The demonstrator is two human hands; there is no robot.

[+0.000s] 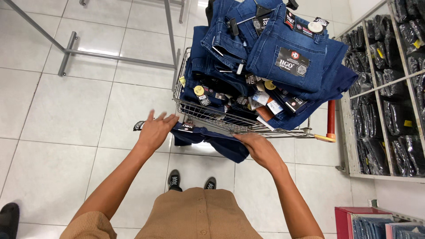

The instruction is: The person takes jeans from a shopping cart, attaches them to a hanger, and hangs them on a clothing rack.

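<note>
Denim, dark blue — one folded pair of jeans [208,140] hangs over the near rim of a wire shopping cart [195,110], between the person's two hands. Left hand [156,130] lies on the pair's left end with fingers spread, beside a black tag [139,125]. Right hand [259,148] rests on the right part, fingers together and curled over the cloth. More jeans [283,53] are heaped high in the cart — shelves of packed dark garments [394,110] stand at the right.
</note>
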